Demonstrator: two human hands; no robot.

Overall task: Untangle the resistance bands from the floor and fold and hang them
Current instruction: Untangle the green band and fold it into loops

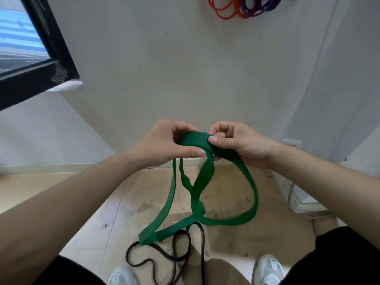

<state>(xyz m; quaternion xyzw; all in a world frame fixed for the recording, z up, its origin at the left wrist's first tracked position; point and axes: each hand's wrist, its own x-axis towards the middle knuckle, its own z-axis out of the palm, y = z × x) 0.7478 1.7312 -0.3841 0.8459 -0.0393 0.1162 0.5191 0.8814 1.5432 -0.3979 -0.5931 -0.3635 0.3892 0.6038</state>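
A wide green resistance band hangs in twisted loops from both my hands at chest height in front of the wall. My left hand grips its top fold from the left, thumb pressed on the band. My right hand pinches the same fold from the right. The band's lower loops dangle down to just above the floor. A thin black band lies tangled on the floor between my feet. Red bands and purple bands hang on the wall at the top edge.
A dark-framed window juts in at the upper left. A white appliance or cabinet with a cable stands at the right by the wall. My grey shoes stand on the pale scuffed floor tiles.
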